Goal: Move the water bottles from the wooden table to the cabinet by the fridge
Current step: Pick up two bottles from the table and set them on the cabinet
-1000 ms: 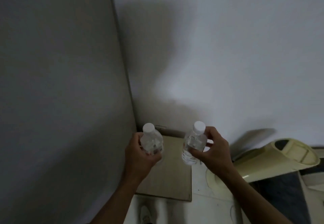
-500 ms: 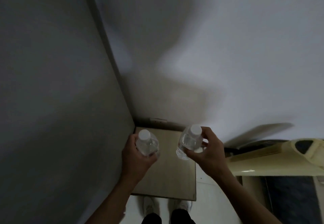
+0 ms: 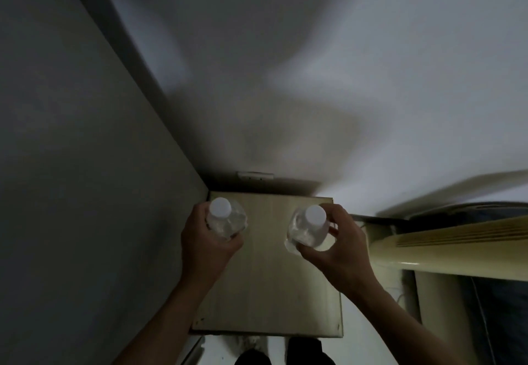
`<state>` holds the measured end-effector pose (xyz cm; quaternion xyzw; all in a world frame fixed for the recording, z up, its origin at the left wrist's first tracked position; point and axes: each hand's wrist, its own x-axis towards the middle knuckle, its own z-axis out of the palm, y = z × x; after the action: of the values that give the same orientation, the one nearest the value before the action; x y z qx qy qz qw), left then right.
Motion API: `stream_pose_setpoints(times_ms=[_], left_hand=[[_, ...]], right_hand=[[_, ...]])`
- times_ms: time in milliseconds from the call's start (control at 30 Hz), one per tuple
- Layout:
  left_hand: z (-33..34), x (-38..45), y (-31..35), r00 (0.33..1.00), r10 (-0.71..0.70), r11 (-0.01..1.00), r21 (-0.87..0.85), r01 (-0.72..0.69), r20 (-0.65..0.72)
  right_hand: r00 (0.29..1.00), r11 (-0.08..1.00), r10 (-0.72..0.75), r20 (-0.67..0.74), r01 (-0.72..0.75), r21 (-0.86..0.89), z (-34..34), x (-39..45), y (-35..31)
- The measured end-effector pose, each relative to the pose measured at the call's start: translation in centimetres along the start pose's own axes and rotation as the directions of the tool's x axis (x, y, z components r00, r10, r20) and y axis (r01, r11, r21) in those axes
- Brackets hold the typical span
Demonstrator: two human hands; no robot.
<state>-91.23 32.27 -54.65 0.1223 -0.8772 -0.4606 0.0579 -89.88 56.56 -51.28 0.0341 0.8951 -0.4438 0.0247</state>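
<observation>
The cabinet top (image 3: 268, 293) in the lower middle of the frame is bare wood, so there's open room across its centre and front. It's boxed in though: a tall grey panel (image 3: 85, 164) runs tight along its left edge, and the white wall (image 3: 314, 79) closes off the back. On the right a cream ribbed unit (image 3: 457, 247) crowds that side, just beside the top.

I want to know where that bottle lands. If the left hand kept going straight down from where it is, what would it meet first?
Most likely the cabinet top. The left hand holds its bottle upright over the back left corner, beside the grey fridge side. Nothing else shows beneath it, though the height above the wood is unclear.
</observation>
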Motion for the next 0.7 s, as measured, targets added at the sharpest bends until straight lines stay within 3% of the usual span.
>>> stream_pose_setpoints(times_ms=[433,700], left_hand=[[5.2,4.3,-5.5,0.999,0.002,1.0,-0.006,-0.002,-0.043],[6.2,4.2,-6.9,0.994,-0.075,0.997,-0.011,0.076,0.078]], right_hand=[[0.999,1.0,0.009,-0.035,-0.009,0.007,5.5,2.3,5.8],[0.999,1.0,0.031,-0.022,-0.031,0.002,5.1,2.4,5.9]])
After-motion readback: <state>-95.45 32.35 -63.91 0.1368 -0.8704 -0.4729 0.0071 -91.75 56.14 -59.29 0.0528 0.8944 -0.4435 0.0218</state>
